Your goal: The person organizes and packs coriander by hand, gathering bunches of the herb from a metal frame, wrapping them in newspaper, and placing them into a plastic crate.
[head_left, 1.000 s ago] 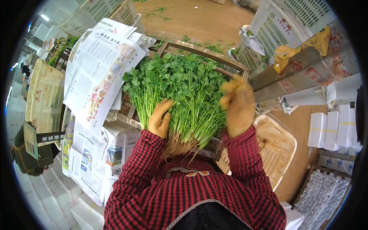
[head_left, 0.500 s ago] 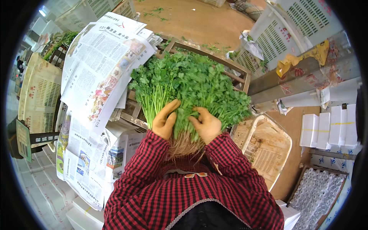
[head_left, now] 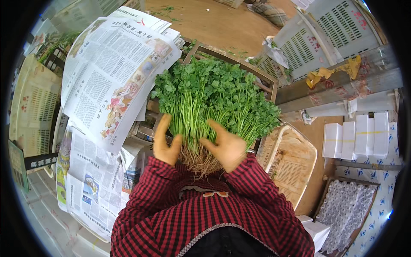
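A broad pile of leafy greens with thin stalks, probably coriander (head_left: 218, 92), lies in front of me with its leaves pointing away. Its pale brown roots (head_left: 201, 160) hang toward my body. My left hand (head_left: 167, 143) is at the left edge of the stalks, thumb and fingers spread apart. On the right, my right hand (head_left: 227, 147) has its thumb and index finger parted over the lower stalks, slightly blurred. Neither hand is closed round the greens. Beneath the pile is a brown slatted frame (head_left: 273, 92), mostly covered by leaves.
Stacked newspapers (head_left: 115, 77) lie to the left, close by the greens. A cream plastic basket (head_left: 295, 162) stands at right. Grey slatted crates (head_left: 299, 47) and a metal beam (head_left: 338, 85) are at far right. White boxes (head_left: 364, 137) stand beyond, near a tray of clear-wrapped items (head_left: 346, 214).
My hands have moved apart, the left one leftward off the stalks. The fingers, which were in among the stalks, are now spread, and more of the stalks and roots shows between them.
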A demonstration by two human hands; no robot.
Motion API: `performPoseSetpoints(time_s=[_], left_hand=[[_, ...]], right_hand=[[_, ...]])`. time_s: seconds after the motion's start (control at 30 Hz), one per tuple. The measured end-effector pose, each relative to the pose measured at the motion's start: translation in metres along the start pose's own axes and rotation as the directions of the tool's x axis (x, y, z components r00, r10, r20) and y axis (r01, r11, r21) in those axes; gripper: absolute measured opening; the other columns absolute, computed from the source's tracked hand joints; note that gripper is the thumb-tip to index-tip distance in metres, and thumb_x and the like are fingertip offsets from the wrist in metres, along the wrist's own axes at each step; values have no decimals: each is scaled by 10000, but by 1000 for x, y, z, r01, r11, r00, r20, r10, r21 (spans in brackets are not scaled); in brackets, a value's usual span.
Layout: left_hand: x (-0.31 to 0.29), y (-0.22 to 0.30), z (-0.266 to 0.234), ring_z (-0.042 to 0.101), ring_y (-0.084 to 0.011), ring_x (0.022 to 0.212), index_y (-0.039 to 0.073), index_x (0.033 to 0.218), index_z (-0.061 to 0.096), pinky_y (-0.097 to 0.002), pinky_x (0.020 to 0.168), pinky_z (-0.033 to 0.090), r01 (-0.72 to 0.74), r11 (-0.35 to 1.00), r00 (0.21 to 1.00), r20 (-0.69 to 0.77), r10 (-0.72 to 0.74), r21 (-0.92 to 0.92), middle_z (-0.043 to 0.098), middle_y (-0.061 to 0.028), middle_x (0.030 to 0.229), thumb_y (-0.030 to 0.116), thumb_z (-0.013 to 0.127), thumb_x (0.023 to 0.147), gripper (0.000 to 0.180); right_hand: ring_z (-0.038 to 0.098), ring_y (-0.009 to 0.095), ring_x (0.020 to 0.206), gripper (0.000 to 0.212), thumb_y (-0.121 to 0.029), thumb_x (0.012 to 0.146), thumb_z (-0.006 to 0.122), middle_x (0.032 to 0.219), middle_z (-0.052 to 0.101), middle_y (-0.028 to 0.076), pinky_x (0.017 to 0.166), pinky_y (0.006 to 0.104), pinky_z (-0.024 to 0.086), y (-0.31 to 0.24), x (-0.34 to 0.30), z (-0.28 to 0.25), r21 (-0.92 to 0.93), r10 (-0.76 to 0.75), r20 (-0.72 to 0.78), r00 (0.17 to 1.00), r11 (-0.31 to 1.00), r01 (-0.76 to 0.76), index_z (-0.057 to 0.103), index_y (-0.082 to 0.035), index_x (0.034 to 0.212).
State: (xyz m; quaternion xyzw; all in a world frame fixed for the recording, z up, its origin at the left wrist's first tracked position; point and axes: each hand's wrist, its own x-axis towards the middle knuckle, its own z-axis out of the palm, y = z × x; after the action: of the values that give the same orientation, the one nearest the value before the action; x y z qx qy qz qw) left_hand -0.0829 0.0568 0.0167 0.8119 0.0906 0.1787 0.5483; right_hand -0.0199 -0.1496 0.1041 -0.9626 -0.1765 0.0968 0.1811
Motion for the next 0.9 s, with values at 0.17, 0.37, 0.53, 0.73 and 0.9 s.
performPoseSetpoints(time_s=[0.17,0.37,0.53,0.73,0.9], left_hand=[[32,44,17,460,-473,1395,30,1330,649,-560,1152,367,-378,925,906,214,365,25,574,-232,1431,6,639,845,486],[113,32,65,300,-384,1517,268,1329,647,-557,1250,224,-728,657,590,666,457,194,419,-88,1609,198,627,980,356],[126,8,74,278,-384,1531,244,1327,647,-566,1259,207,-675,732,573,694,436,97,420,-84,1613,171,585,1004,337],[128,-3,80,277,-386,1528,254,1337,642,-568,1258,209,-654,753,577,694,431,76,422,-87,1611,204,537,1040,319],[128,-8,80,306,-395,1515,236,1325,651,-566,1249,234,-651,756,593,667,451,67,443,-99,1593,196,565,1015,324]], right_hand=[[632,253,541,339,-276,890,736,648,640,85,509,384,499,22,-7,49,-168,-265,-251,931,959,227,691,-84,1167],[648,274,581,102,-166,877,718,663,635,92,534,384,510,17,-20,47,-181,-260,-197,945,957,225,703,-97,950],[672,333,607,175,-267,939,653,690,661,128,575,436,545,17,-62,33,153,-153,60,986,978,143,663,-93,941],[719,329,777,198,-291,960,664,887,733,128,734,439,574,31,-95,-28,336,-216,589,779,942,7,691,-143,1089],[622,103,599,460,-144,1033,580,889,707,67,556,220,517,39,-27,-84,949,331,-237,913,279,145,471,-46,1469]])
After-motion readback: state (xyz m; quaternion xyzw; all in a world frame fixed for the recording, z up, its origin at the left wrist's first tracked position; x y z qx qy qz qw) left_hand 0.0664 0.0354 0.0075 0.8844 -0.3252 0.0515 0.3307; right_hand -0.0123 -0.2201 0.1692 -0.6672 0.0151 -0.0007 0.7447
